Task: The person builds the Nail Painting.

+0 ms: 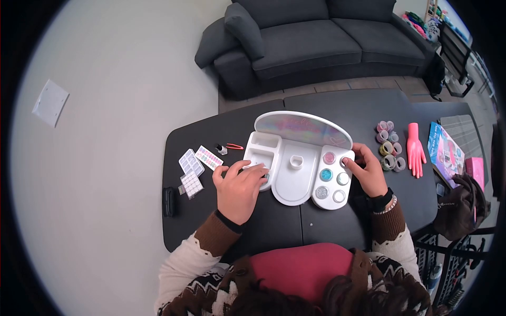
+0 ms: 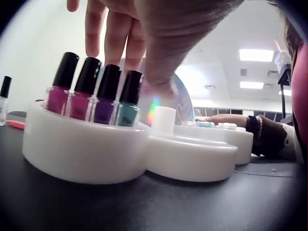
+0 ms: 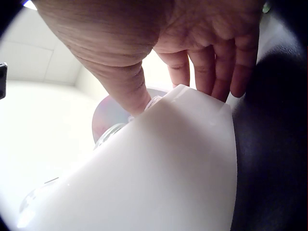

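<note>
A white nail-art organizer with an upright iridescent back panel stands on the table. My left hand hovers over its left section, fingers loosely extended down behind the bottles. In the left wrist view, several black-capped nail polish bottles, among them a purple bottle and a teal bottle, stand in that section's front. My right hand grips the right section's outer edge, thumb on top at a glitter pot, fingers down the outer side. Other glitter pots, one of them a blue glitter pot, sit in that section.
Left of the organizer lie a nail sticker sheet, white trays, a polish bottle, red tweezers and a black case. To the right are small tubs, a pink hand model and a box.
</note>
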### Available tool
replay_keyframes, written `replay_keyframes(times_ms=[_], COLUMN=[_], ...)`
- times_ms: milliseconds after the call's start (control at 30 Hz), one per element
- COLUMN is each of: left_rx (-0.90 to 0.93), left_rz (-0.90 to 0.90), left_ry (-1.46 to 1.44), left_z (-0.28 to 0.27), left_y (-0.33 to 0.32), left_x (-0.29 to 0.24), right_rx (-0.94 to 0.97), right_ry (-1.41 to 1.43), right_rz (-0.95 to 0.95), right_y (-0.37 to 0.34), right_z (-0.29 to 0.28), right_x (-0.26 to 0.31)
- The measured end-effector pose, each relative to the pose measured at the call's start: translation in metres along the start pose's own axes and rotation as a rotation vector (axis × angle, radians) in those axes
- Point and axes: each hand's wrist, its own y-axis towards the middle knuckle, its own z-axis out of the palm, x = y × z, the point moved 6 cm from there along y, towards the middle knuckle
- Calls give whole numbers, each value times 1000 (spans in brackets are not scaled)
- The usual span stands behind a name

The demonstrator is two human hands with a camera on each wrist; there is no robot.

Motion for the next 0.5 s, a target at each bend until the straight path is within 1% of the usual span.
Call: replay_keyframes(times_ms=[33,100,133,200,267,300,333,400,467,500], left_rx=[-1,-91,-90,-118,-123,-134,-142,31,9,-56], left_rz=[2,-129,-130,-308,-358,-356,-360,-457,-444,-427], left_ry=[-1,-32,-32,82,187,164,180,97,114,83], left_z=[-3,-17,-17,-13,4,11,15,31,24,13], left_y=[2,9,11,10,5,3,0,-2,-5,-6], left_x=[0,10,22,73,113,126,134,143,135,128], right_rx=[3,-2,-5,-8,-1,-1,1,16,1,-1], right_ry=[5,-17,-36,-24,-6,6,20,47,39,9], right_rz=[-2,-8,-14,-6,-9,-22,-35,-10,2,6], right_y=[0,1,1,-1,-1,0,1,3,0,-1], right_z=[0,-1,-1,-1,2,1,1,4,2,0], right_x=[-1,-3,-3,2,3,1,-1,-2,0,-1])
